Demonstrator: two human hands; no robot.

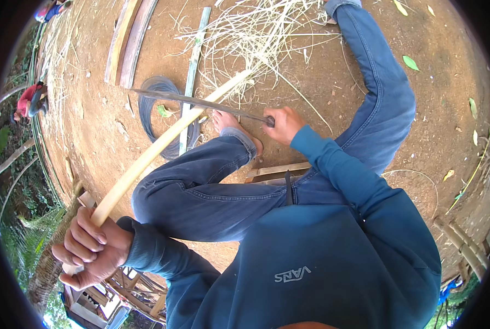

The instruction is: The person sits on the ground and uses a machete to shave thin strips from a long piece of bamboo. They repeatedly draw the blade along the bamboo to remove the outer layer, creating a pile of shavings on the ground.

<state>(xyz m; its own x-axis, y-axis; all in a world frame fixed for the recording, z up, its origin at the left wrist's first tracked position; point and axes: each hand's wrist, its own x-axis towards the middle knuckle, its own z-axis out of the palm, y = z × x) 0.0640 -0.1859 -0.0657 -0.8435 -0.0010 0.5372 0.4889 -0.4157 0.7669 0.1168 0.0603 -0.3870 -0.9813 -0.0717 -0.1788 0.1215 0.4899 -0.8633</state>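
Observation:
My left hand is wrapped round the lower end of a long pale bamboo strip. The strip slants up over my bent left knee toward a heap of thin shavings. In my right fist is the dark handle of a machete. Its long dark blade points left and lies across the upper part of the strip, apparently touching it. My bare left foot rests on the ground just below that crossing.
A coil of dark wire lies beside a greenish bamboo slat. Two boards lie farther off. A wooden piece is between my legs. At far left, a person in red bends down; cut poles lie at right.

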